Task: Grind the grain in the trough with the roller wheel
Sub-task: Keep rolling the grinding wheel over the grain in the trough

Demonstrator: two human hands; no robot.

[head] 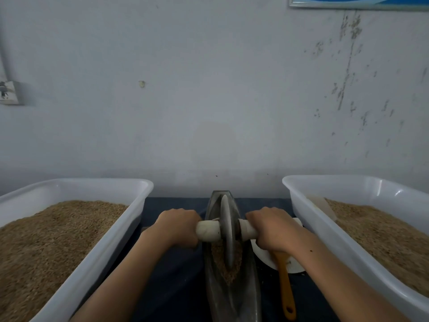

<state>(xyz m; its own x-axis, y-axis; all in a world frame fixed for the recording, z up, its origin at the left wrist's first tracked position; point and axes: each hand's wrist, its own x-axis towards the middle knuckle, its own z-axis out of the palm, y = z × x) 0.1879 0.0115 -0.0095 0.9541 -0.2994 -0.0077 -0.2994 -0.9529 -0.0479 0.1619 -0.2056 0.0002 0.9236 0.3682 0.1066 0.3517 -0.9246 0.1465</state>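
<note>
A dark boat-shaped metal trough (249,291) lies lengthwise on the dark table in front of me, with brown grain (219,263) in its groove. A grey roller wheel (227,228) stands upright in the groove, on the grain and toward the far half of the trough. A pale cloth-wrapped axle (207,230) runs through the wheel. My left hand (176,225) grips the axle's left end and my right hand (272,226) grips its right end, both with fingers curled over it.
A white plastic tub (97,247) full of brown grain stands at the left, another white tub (343,247) with grain at the right. A white dish (264,256) with an orange-handled tool (286,287) lies just right of the trough. A grey wall rises close behind.
</note>
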